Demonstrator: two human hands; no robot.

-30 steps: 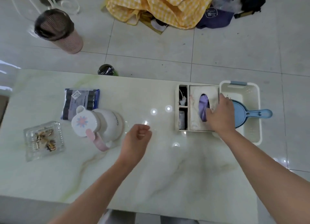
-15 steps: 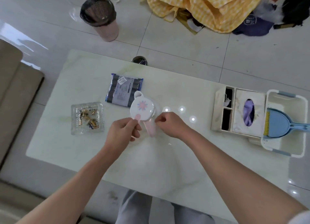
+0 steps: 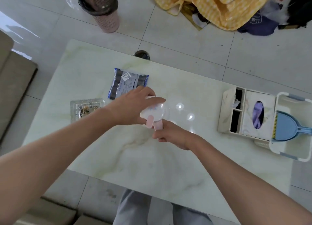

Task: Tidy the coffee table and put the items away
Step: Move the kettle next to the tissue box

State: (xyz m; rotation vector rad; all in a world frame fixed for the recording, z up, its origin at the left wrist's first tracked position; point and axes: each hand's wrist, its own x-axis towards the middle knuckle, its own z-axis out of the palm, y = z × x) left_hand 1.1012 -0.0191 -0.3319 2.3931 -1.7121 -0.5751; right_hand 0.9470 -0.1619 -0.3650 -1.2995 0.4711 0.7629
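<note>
Holding: the left hand curls over the lid of the white kettle while the right hand grips its pink handle; the kettle stands near the middle of the coffee table.
Step in hand: judged to be lifting the kettle away to clear it; keep it level, lift by the handle and steady the lid with the other palm (water inside cannot be seen, so treat it as full).
Ashtray: a square, ribbed clear glass dish toward the table's left edge, with small brownish bits in it; heavy and slippery, probably.
Packet: a flat blue and black plastic pack with a white label, toward the far edge, just behind the left hand; soft and crinkly.
Kettle: smooth glossy white body, round lid with a pale flower print, matte pink handle and tab.
Table top: polished pale marble, faint green veins, bright lamp reflections.
Organiser: a cream tissue box with two dark side slots, near the right edge; purple tissue in its oval opening.
Basket: a white plastic bin touching the organiser at the right edge, a blue dustpan lying across it.
</note>
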